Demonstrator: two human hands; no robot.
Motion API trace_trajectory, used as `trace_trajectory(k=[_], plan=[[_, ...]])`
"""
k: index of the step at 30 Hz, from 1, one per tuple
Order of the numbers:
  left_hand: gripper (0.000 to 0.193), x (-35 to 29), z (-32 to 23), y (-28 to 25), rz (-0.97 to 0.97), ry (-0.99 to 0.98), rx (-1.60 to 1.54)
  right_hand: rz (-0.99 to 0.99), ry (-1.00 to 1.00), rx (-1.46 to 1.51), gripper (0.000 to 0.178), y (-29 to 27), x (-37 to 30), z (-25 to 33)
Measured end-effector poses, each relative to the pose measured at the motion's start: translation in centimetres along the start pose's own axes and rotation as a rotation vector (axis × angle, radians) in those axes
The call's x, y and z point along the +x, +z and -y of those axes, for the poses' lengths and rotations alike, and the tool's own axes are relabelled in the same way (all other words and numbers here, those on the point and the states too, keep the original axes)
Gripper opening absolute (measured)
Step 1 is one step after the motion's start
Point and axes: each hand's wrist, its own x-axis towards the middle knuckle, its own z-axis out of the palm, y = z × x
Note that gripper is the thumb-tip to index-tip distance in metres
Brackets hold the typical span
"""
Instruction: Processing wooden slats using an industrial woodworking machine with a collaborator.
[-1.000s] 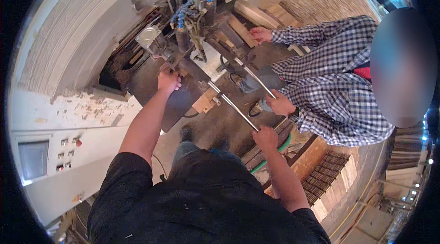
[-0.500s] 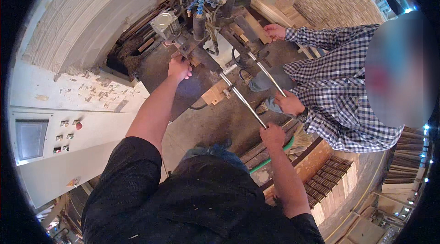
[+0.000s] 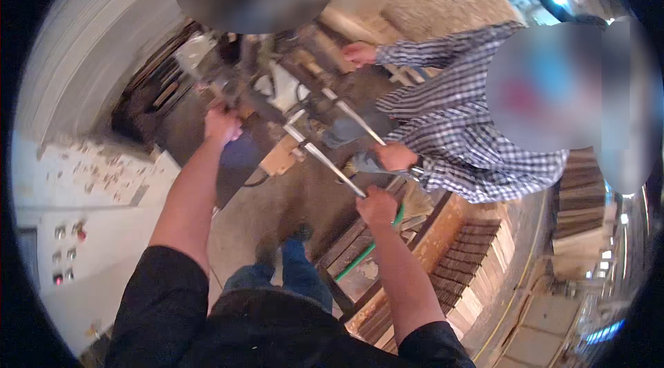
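My right hand [image 3: 378, 206] is wrapped round the lower end of a shiny metal lever bar [image 3: 328, 162], which slants up and left to a dark machine [image 3: 266, 106]. My left hand [image 3: 223, 126] is out at the machine's left side, fingers curled in; motion blur hides what they hold, if anything. A light wooden block [image 3: 279, 156] sits beside the upper end of my lever. To the right, a co-worker's hand [image 3: 396, 156] grips a second metal lever bar [image 3: 354, 117]. The co-worker's other hand [image 3: 360, 54] is at the machine's far right side.
A pale control cabinet [image 3: 90, 230] with buttons stands at the left. The co-worker in a checked shirt [image 3: 470, 119] stands close on the right. Stacked wood strips [image 3: 477, 257] lie at the lower right, next to a green hose [image 3: 360, 261]. Wood scraps [image 3: 159, 84] lie behind the machine.
The whole view has swung, so the scene sits further left and is blurred. My right hand is still on the lever bar and my left hand still at the machine.
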Motion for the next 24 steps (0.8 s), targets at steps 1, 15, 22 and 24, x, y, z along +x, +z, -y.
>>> trace_trajectory(k=[1, 15, 22, 24], plan=[[0.015, 0.1, 0.2, 0.4, 0.014, -0.01, -0.029, 0.041, 0.005, 0.001, 0.036, -0.4, -0.3, 0.1], [0.01, 4.4, 4.1, -0.6, 0.118, 0.099, 0.013, -0.017, 0.032, 0.207, 0.028, 1.9, -0.1, -2.9], [0.017, 5.5, 5.0, -1.6, 0.129, 0.12, 0.093, 0.07, 0.037, 0.177, 0.028, 0.6, -1.3, -2.1], [0.017, 4.9, 4.5, 0.2, 0.114, 0.087, 0.06, -0.102, 0.029, 0.208, 0.032, 2.4, -1.2, -3.2]])
